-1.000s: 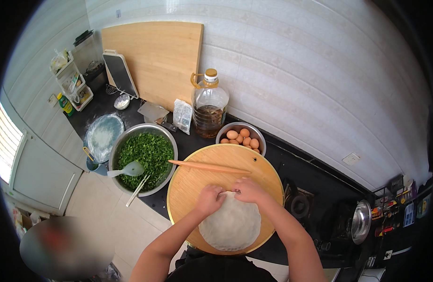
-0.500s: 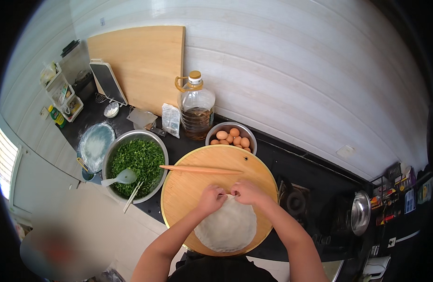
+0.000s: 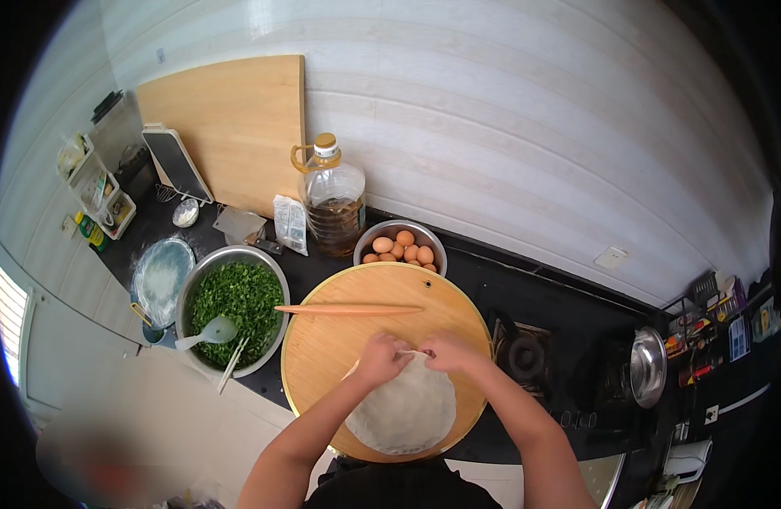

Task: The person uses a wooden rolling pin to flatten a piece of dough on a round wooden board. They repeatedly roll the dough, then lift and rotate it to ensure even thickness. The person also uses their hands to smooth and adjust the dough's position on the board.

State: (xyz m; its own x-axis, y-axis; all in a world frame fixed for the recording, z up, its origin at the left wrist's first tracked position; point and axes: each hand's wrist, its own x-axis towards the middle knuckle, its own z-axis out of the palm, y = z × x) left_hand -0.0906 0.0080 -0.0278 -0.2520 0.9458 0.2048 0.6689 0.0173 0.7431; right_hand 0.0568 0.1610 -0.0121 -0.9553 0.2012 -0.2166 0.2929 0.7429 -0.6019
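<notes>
A round, pale sheet of dough (image 3: pixel 404 407) lies on a round wooden board (image 3: pixel 322 348) close in front of me. At its far edge my left hand (image 3: pixel 385 357) pinches the rim between bent fingers. Just to the right, my right hand (image 3: pixel 450 351) pinches the same rim, a short gap from the left. The dough looks slightly raised in the middle; anything beneath it is hidden. Beyond my hands a tapered wooden rolling pin (image 3: pixel 349 310) lies across the board, its left end jutting past the board's edge.
Left of the board stands a steel bowl (image 3: pixel 282 341) of chopped greens (image 3: pixel 237 297) with a white spoon (image 3: pixel 210 332) and chopsticks (image 3: pixel 232 366). Behind are a bowl of eggs (image 3: pixel 405 239) and an oil jug (image 3: pixel 334 204). A gas burner (image 3: pixel 524 355) is at right.
The whole view has shifted slightly, so the counter things sit further left. My fingers have moved a little along the dough's far rim, still pinching it.
</notes>
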